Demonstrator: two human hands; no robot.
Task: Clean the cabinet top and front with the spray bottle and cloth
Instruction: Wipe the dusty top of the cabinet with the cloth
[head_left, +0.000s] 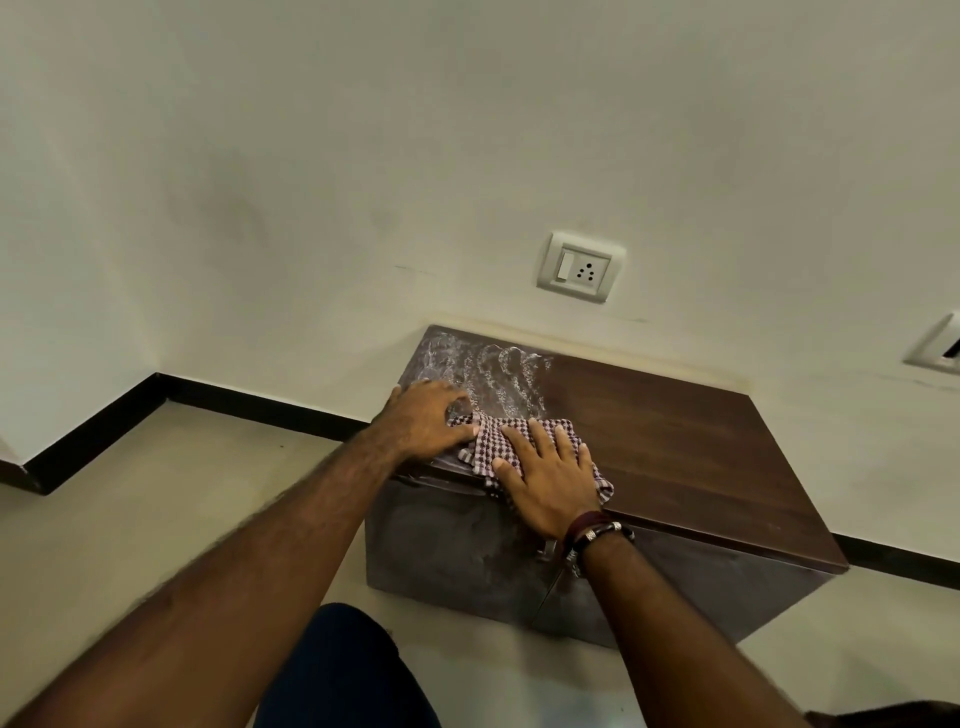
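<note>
both forearms are seen reaching up from the bottom of the view, over a dark-clad knee (343, 670), to a low brown cabinet (675, 447) set against a pale wall (311, 156). bare floor (171, 499) is left open to the cabinet's left and before it. the cabinet's right half is clear and dry-looking; whitish wet streaks (488, 374) are spread over the far left corner. a checked cloth (524, 436) is laid near the front edge, left of the middle. the left hand (426, 421) is rested flat at the left edge, fingers loosely curved, touching the cloth's left end. the right hand (550, 478) is pressed open and flat on the cloth, nothing gripped. a socket (581, 266) is fixed on the wall above.
</note>
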